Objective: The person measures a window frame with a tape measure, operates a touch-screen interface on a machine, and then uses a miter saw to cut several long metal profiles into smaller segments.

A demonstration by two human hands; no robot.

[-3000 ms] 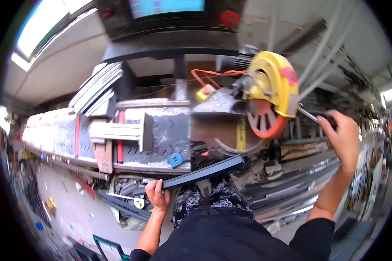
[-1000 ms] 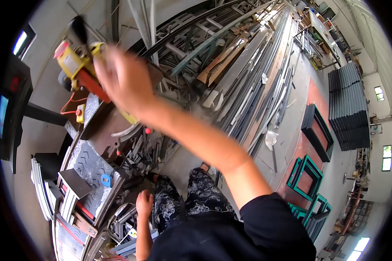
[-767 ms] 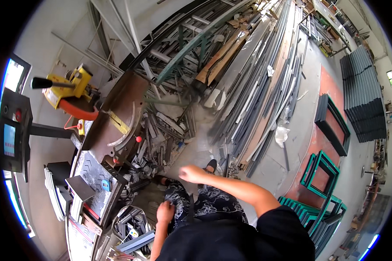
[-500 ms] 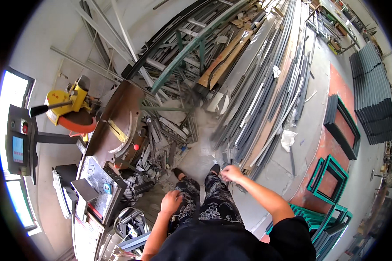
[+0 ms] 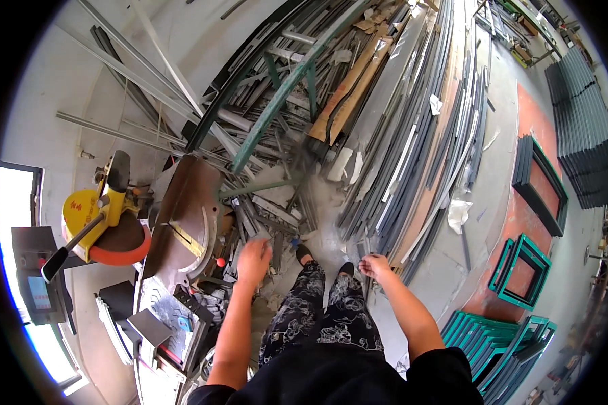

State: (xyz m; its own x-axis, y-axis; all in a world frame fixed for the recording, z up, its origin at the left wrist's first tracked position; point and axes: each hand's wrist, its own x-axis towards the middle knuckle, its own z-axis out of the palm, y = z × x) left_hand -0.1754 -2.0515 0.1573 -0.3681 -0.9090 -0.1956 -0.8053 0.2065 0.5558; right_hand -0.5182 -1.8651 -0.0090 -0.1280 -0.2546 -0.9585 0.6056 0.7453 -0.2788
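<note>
Grey floor point(image 5: 491, 172): Long metal bars point(image 5: 412, 155) spread ahead and right of the right fingers point(image 5: 367, 264), crumpled white wrapping point(image 5: 459, 214) at their edge; offcuts point(image 5: 277, 210) litter the ground beyond the left fingers point(image 5: 266, 252).
Red floor strip point(image 5: 532, 116): Green frames point(image 5: 539, 270) and a dark frame point(image 5: 549, 192) rest well right of the right fingers.
Brown saw plate point(image 5: 199, 189): A yellow strip point(image 5: 186, 239) lies left of the left fingers.
Grey bench point(image 5: 155, 298): A blue tape measure point(image 5: 184, 324) sits left of the left fingers, nearer the wearer.

red characters point(image 5: 80, 203) on the yellow saw guard point(image 5: 73, 221), which were too small to read, a lit screen point(image 5: 39, 292) on the dark control box point(image 5: 34, 243), whose contents were illegible, no text readable
</note>
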